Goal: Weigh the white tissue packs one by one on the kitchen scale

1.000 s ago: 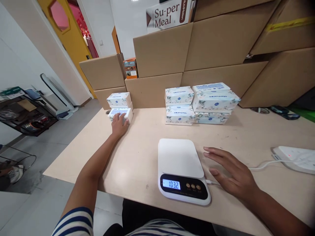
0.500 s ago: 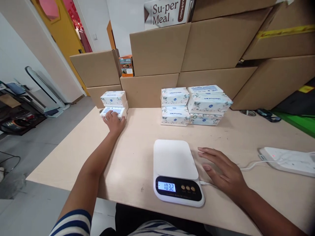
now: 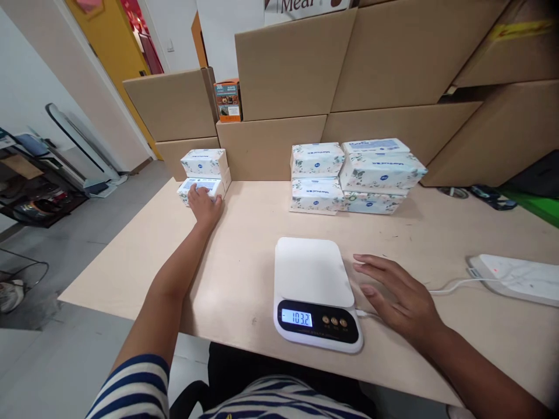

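My left hand point(image 3: 204, 205) reaches far across the table and rests on the lower tissue pack point(image 3: 197, 187) of a small stack of two at the far left; a second pack point(image 3: 204, 162) lies on top. Its fingers lie over the pack's near edge, and I cannot see a firm grip. My right hand point(image 3: 399, 294) lies flat and open on the table just right of a white kitchen scale point(image 3: 313, 273). The scale's platform is bare and its lit display point(image 3: 301, 318) reads -103.2.
A pile of several tissue packs point(image 3: 353, 174) stands behind the scale. Large cardboard boxes point(image 3: 283, 75) wall the table's far side, with a small orange box point(image 3: 227, 100) among them. A white power strip point(image 3: 519, 278) with a cable lies at the right. Floor and a shelf are to the left.
My left hand has stayed on the lower tissue pack, pushing it slightly toward the boxes. My right hand has hardly moved. The camera has shifted a little.
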A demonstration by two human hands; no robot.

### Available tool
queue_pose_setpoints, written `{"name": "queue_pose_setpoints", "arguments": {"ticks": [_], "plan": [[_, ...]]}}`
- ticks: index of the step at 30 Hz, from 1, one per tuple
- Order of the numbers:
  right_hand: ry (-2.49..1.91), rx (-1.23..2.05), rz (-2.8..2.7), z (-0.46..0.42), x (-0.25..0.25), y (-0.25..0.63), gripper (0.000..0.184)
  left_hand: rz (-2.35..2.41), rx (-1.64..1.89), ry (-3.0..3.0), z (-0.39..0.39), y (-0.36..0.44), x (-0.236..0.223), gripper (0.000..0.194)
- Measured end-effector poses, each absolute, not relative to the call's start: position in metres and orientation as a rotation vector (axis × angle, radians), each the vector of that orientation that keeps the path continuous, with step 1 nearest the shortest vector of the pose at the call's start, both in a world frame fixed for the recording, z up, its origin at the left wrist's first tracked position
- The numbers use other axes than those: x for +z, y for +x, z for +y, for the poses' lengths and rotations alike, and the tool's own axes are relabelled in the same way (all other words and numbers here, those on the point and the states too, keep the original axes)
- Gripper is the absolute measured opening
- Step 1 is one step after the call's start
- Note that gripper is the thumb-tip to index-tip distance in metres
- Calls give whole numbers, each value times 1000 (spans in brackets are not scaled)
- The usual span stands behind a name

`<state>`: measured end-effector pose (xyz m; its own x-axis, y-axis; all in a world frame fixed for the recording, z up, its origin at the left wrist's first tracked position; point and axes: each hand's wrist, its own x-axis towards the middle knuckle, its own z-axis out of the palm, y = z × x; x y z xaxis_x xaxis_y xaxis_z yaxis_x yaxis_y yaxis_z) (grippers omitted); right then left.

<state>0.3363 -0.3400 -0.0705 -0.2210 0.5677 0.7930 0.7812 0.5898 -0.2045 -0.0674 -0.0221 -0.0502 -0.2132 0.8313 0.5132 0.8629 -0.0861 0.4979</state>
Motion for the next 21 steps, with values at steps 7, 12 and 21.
{"name": "queue_pose_setpoints", "arguments": {"ticks": [7, 12, 21], "plan": [[-1093, -280, -1853, -330, -75, 334, 24, -2023, -1232, -2070, -22, -72, -48, 53], [-1094, -205, -1806, -322, -74, 335, 27, -1879, -1315, -2144, -14, -78, -51, 60], [-1182, -56, -1461, -307, -68, 349, 41, -1480, -1476, -2242, -29, -68, -43, 79]]}}
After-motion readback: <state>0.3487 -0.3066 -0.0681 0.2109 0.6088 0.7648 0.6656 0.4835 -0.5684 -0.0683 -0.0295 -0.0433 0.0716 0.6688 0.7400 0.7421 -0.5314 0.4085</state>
